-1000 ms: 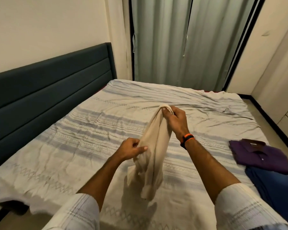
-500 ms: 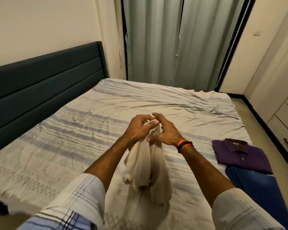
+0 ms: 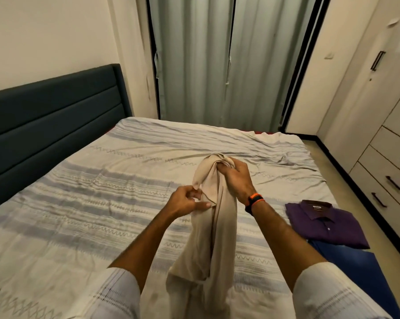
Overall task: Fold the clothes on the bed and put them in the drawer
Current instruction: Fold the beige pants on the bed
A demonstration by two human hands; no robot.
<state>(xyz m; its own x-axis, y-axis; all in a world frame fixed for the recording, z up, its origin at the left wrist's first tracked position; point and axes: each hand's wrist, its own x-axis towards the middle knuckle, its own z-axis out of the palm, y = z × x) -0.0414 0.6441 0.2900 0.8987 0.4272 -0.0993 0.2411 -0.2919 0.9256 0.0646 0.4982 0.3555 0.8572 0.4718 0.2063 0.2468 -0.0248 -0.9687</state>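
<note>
You held the beige garment (image 3: 214, 217) up above the bed (image 3: 84, 203), its top bunched in your right hand (image 3: 237, 178) and the rest hanging in a long rumpled column down to the bedcover near you. Your right hand was clenched around the gathered top, fingers curled into the cloth. Your left hand (image 3: 186, 201) sat lower and just left of the hanging cloth, thumb and fingertips pinching a loose edge that drooped from the top.

Half a second before, both your hands had been together at the top of the bunch; here they had parted, the right raised higher and farther from you, the left dropped to the side edge. The garment hung longer and more stretched out than it had then.

An orange-and-black band (image 3: 254, 200) circled your right wrist. To your right on the bed lay the folded purple shirt (image 3: 325, 223), collar away from you, and touching its near edge the blue garment (image 3: 360, 268); both sat well apart from the beige one. Beyond them, along the right wall, stood the wardrobe drawers (image 3: 387, 180), all closed, with dark handles. The dark headboard (image 3: 49, 116) ran along the left, grey curtains (image 3: 217, 61) hung at the far end
</note>
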